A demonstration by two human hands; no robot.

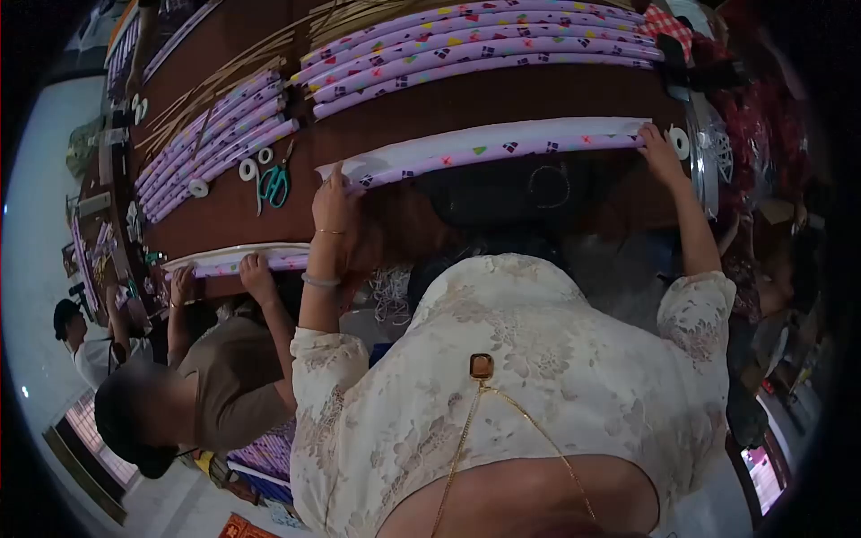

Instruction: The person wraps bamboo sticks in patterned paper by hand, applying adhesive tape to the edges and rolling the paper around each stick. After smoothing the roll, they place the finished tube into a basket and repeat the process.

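Observation:
A long lilac patterned paper roll (502, 151), with a white sheet edge along its top, lies across the brown table (466, 99) in front of me. My left hand (334, 202) grips its left end, fingers curled over the paper. My right hand (662, 148) presses on its right end, next to a white tape roll (680, 141). Both arms are stretched out from my cream lace sleeves.
Several finished lilac rolls (475, 45) lie at the far side and another stack (215, 143) at the left. Teal scissors (275, 184) and tape rolls (247, 169) sit between them. A co-worker's hands (256, 273) hold another roll (238, 260) at the left.

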